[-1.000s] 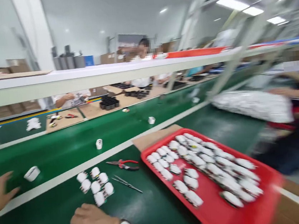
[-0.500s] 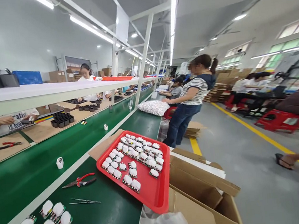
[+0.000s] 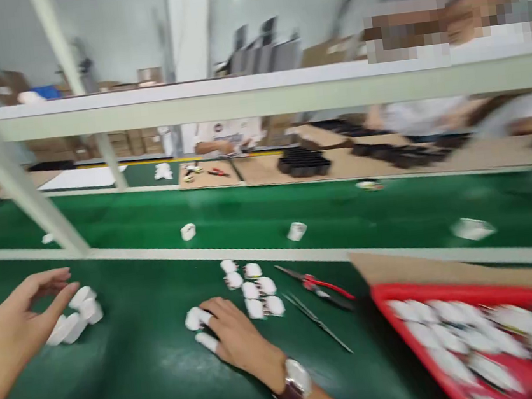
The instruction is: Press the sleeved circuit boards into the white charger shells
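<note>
My left hand (image 3: 32,312) hovers at the left over the bench, thumb and fingers apart with nothing between them. Just right of its fingertips lie several white plastic housings (image 3: 80,318) in a cluster. My right hand (image 3: 240,334) rests low on the bench, white covers on its thumb and index finger. Those two fingers are spread, and the index tip touches or nearly touches a small white-topped piece (image 3: 194,319). Beyond the hand sit several white-topped circuit boards (image 3: 259,288). Red-handled pliers (image 3: 316,283) and tweezers (image 3: 317,322) lie to its right.
A red tray (image 3: 427,347) of white-topped boards stands at right on a cardboard sheet (image 3: 399,267). Behind a pale strip runs a green belt (image 3: 243,212) carrying white housings. A slanted post (image 3: 27,175) and a shelf (image 3: 255,101) cross the view. Co-workers sit opposite.
The view has swung left, from along the aisle to facing the bench. Both my hands are now in sight; before, only a bit of forearm showed at the bottom edge.
</note>
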`<act>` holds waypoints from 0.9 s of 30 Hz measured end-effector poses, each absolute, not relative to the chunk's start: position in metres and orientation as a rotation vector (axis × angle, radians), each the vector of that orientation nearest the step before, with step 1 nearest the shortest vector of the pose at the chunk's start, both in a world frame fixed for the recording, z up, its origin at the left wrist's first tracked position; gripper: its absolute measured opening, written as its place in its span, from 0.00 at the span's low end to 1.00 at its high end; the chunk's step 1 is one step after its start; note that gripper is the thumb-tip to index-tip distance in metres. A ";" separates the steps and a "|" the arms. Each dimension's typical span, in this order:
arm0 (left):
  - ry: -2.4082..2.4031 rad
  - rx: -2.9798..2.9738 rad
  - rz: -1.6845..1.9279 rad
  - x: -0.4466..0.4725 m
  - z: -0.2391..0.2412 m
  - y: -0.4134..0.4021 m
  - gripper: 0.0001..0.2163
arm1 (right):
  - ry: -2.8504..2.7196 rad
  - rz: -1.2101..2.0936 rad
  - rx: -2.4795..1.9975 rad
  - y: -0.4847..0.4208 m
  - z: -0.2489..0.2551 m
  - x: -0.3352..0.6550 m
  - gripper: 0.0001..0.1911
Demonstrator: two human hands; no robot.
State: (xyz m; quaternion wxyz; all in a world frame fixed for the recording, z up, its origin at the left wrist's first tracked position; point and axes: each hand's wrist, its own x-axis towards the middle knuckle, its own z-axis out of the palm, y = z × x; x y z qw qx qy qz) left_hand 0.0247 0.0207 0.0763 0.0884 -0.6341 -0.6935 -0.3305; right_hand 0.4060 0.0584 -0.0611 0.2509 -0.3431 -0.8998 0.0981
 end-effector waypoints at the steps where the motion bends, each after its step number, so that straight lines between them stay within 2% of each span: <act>1: -2.113 -1.892 -0.940 0.013 0.078 0.012 0.22 | -2.445 0.263 -0.892 0.060 -0.065 0.405 0.11; 3: -2.155 -2.045 -0.744 -0.004 0.069 0.001 0.22 | -2.437 0.253 -0.837 0.061 -0.070 0.403 0.12; 7: -1.974 -2.171 -0.329 -0.018 0.020 -0.005 0.22 | -2.419 0.235 -0.829 0.054 -0.070 0.401 0.17; 10: -1.785 -2.216 -0.386 -0.007 -0.007 0.004 0.19 | -2.449 0.164 -0.859 0.052 -0.068 0.398 0.14; 13: -1.664 -2.465 -0.579 0.030 -0.012 0.018 0.14 | -2.455 0.077 -0.874 0.053 -0.070 0.395 0.10; 15: -1.611 -2.709 -0.684 0.065 -0.011 0.028 0.09 | -2.458 0.056 -0.889 0.053 -0.072 0.395 0.12; 19: -1.504 -3.073 -0.745 0.126 -0.017 0.050 0.03 | -2.452 0.017 -0.991 0.053 -0.072 0.403 0.24; 20: -1.498 -3.122 -0.757 0.134 -0.020 0.056 0.04 | -2.441 0.019 -1.021 0.052 -0.070 0.406 0.27; 23: -1.530 -3.210 -0.868 0.144 -0.032 0.072 0.17 | -2.440 0.186 -1.023 0.051 -0.059 0.414 0.36; 27: -1.633 -3.195 -1.120 0.137 -0.050 0.077 0.28 | -2.532 0.506 -0.855 0.050 -0.043 0.422 0.32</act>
